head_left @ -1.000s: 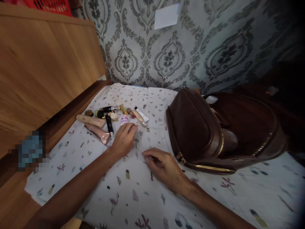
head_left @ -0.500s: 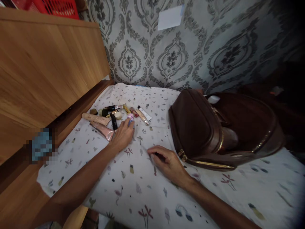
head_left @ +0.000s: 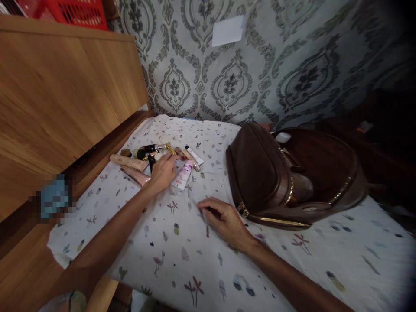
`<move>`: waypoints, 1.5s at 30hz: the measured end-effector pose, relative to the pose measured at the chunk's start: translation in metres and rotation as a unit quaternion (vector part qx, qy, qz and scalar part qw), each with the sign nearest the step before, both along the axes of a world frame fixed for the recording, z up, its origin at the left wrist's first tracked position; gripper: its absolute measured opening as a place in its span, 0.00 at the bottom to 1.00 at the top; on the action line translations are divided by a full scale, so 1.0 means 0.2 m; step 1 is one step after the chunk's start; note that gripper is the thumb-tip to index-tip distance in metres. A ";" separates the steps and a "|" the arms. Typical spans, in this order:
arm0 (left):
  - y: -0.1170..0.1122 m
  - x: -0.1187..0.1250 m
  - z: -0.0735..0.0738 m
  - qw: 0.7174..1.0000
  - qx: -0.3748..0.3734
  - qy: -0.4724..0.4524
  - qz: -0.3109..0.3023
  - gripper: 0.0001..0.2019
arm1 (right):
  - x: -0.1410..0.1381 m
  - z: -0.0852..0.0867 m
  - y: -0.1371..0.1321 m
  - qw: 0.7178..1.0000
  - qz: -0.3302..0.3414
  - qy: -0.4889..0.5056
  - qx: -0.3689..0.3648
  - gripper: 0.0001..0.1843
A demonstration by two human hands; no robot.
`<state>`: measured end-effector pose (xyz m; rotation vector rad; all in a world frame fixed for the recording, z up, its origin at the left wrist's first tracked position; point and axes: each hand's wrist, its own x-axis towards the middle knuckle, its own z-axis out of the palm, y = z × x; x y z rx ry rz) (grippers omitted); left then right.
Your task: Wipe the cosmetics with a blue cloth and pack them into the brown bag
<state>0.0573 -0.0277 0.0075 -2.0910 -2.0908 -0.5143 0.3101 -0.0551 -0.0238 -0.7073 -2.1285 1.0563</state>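
Observation:
My left hand (head_left: 164, 171) is over a loose group of cosmetics on the patterned cloth, its fingers stretched forward and apparently gripping nothing. Just right of it lies a pink and white tube (head_left: 183, 174). A black-capped white tube (head_left: 194, 154) is behind that. To the left of the hand are a beige tube (head_left: 129, 162), a rose-gold tube (head_left: 134, 174) and a black cosmetic stick (head_left: 152, 147). Some small items are partly hidden by the fingers. My right hand (head_left: 224, 221) rests on the cloth, loosely curved with thumb and fingers apart, holding nothing.
A brown leather bag (head_left: 256, 173) lies unzipped on the right, with a white-capped item (head_left: 282, 138) inside. On the left rises a wooden cabinet (head_left: 71, 86), a red basket (head_left: 78, 13) on top. The patterned wall (head_left: 201, 78) closes off the back.
The pink and white tube, earlier mostly covered by my left hand, now lies fully visible. My left hand has shifted slightly left and away from it. My right hand has stayed put.

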 end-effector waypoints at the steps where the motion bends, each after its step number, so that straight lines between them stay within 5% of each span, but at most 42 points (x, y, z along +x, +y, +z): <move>1: 0.04 -0.02 0.02 0.999 -0.015 0.035 0.023 0.20 | 0.00 0.00 0.00 1.000 0.000 -0.003 -0.001 0.12; 8: 0.24 -0.07 0.02 0.986 -0.084 0.142 0.023 0.22 | 0.00 -0.01 0.00 1.000 -0.003 -0.007 0.008 0.12; 18: 0.27 -0.06 0.01 0.984 -0.092 0.150 0.025 0.20 | 0.00 -0.02 0.00 1.000 -0.004 -0.003 0.012 0.12; 27: 0.29 -0.20 0.12 0.987 -0.050 0.115 0.105 0.21 | 0.00 -0.03 0.00 1.000 -0.006 -0.007 0.000 0.13; 31: 0.34 -0.26 0.15 0.975 -0.130 0.131 0.126 0.20 | 0.00 -0.03 0.00 1.000 -0.008 -0.005 -0.005 0.14; 45: 0.40 -0.15 0.28 0.944 -0.181 0.260 0.090 0.13 | 0.01 -0.04 0.02 0.999 0.019 -0.031 0.041 0.13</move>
